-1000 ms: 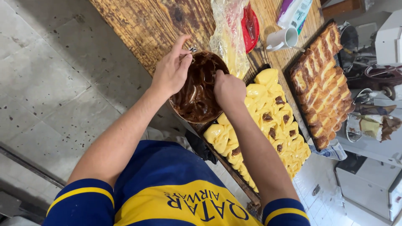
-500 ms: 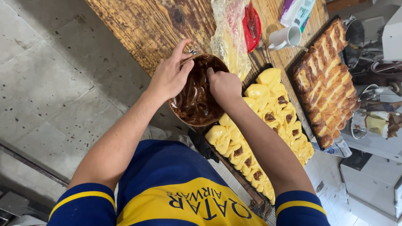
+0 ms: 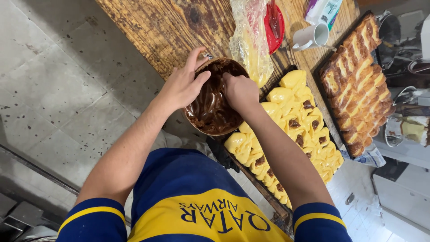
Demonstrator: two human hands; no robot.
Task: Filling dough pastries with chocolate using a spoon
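A round bowl (image 3: 202, 122) of dark brown paste stands at the edge of the wooden table (image 3: 152, 31). My left hand (image 3: 181, 85) grips the bowl's left rim, thumb inside and forefinger raised. My right hand (image 3: 240, 91) reaches into the bowl from the right with its fingers curled down into the paste; what they hold is hidden. Right of the bowl lies a dark tray (image 3: 264, 190) of pale yellow raw dough pieces (image 3: 286, 118), several with a brown dab of filling.
A second tray of baked golden-brown pastries (image 3: 358, 80) sits further right. A white mug (image 3: 310, 37), a crumpled plastic bag (image 3: 250, 40) and a red lid (image 3: 274, 20) lie at the back. Grey floor tiles (image 3: 58, 89) are on the left.
Both hands stay at the bowl. My right hand has shifted a little to the left inside it, and the left thumb has settled over the rim.
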